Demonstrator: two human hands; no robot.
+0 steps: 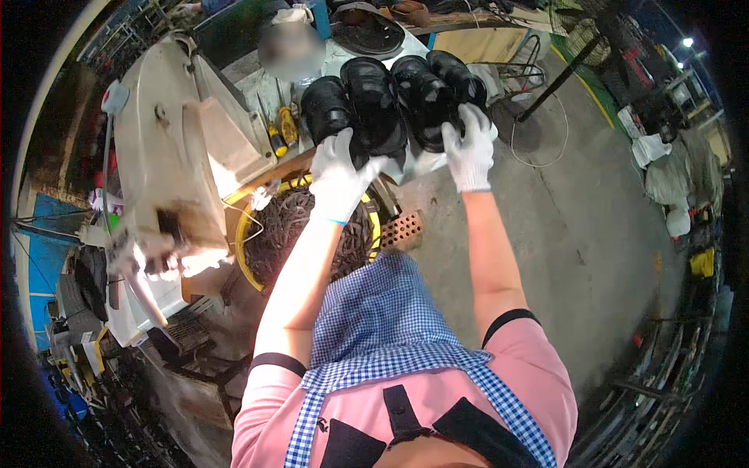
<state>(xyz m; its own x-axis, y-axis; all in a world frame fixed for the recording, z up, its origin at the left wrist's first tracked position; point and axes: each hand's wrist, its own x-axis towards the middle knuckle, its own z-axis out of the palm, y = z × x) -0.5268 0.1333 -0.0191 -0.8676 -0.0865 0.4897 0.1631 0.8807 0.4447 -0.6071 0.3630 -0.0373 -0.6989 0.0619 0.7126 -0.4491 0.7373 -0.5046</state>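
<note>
Several black, shiny shoe-like pieces, perhaps moulded slippers, stand side by side at the table's near edge. White knitted gloves cover both my hands. My left hand [337, 173] wraps its fingers over the near end of the leftmost black shoe [326, 108], its thumb stretched toward the neighbouring black shoe [374, 105]. On the other side, my right hand [471, 150] has its fingers and thumb around the near end of the rightmost black shoe [454, 78]. Between them sits another black shoe [421, 97]. The gloves hide parts of the near ends.
A large pale machine [168, 132] rises at the left. Yellow-handled screwdrivers [289, 126] lie on the table by the shoes. Below is a yellow-rimmed tub [242, 249] of black scraps, beside a perforated pedal [402, 230]. A fan [589, 47] stands at far right on the grey floor [562, 218].
</note>
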